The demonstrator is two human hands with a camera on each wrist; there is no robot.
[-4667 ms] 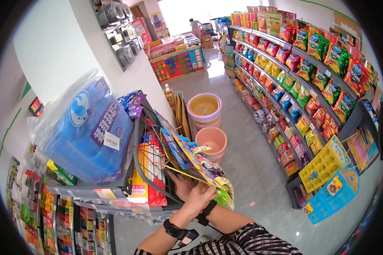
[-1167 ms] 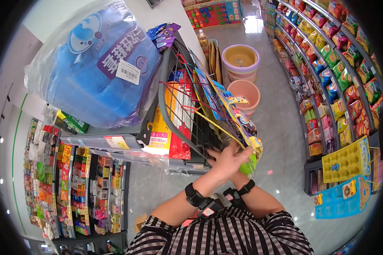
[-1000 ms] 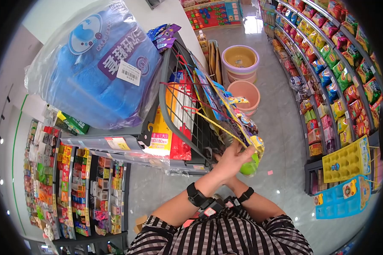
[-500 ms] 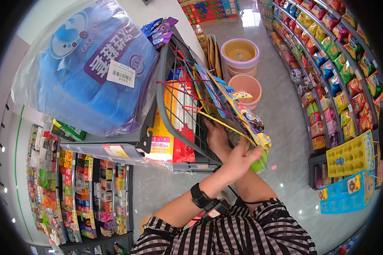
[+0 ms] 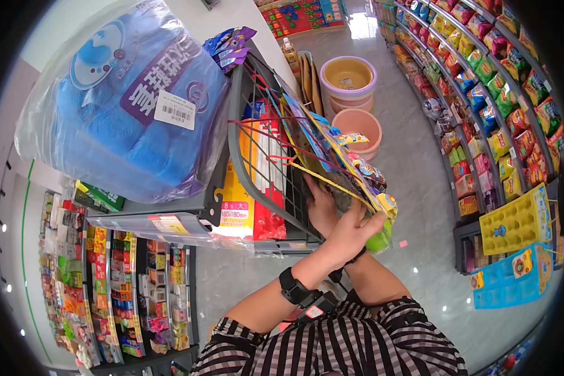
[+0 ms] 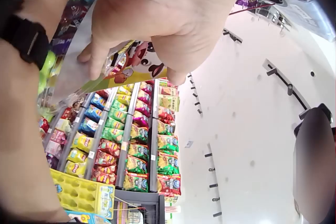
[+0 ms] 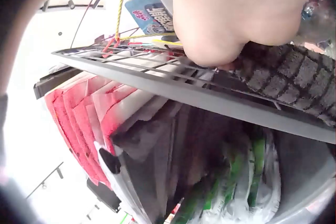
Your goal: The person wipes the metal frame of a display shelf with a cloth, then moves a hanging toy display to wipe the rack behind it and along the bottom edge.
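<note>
- The hanging cards (image 5: 338,156) lie just above and beyond my left fingers, long axis slanting from those fingers up and back along the wire rack (image 5: 234,147).
- My left hand (image 5: 346,235) is the nearer to their low outer end; its fingers are partly curled, thumb apart, gripping the edge there.
- My right hand (image 5: 321,210) reaches between cards and rack, inward of my left fingers; one fingertip points up, but how far open it is, or what it holds, I cannot tell.
- The yellow cord (image 5: 332,186) slopes down from the rack towards my left fingers.
- A green thing (image 5: 380,239) sits just beside my left fingers, on the outer side.
</note>
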